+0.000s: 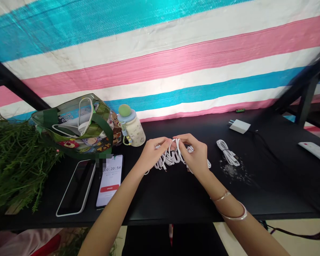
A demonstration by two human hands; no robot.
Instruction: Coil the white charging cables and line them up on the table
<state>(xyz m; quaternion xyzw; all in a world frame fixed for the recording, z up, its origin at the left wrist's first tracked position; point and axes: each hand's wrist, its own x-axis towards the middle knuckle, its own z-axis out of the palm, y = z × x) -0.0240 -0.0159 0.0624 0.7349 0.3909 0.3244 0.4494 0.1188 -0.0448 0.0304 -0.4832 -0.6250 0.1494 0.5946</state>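
Both hands meet above the middle of the black table. My left hand (pixel 155 152) is closed, its thumb and fingers pinching a looped white cable (pixel 177 143). From the other side my right hand (pixel 193 151) grips the same cable between thumb and fingers. Behind and under the hands lies a pile of white cables (pixel 168 158), partly covered by them. Apart on the right rests one bundled white cable (pixel 227 153), tied round its middle. Where the held cable's ends run, I cannot tell.
A white charger plug (pixel 239 126) and a power strip (pixel 316 152) lie right. On the left are a bottle (pixel 134 131), a bag (pixel 93 138), a dark-screened phone (pixel 76 188), a phone showing a timer (pixel 110 181) and green plants (pixel 18 160). A striped sheet (pixel 160 64) hangs behind.
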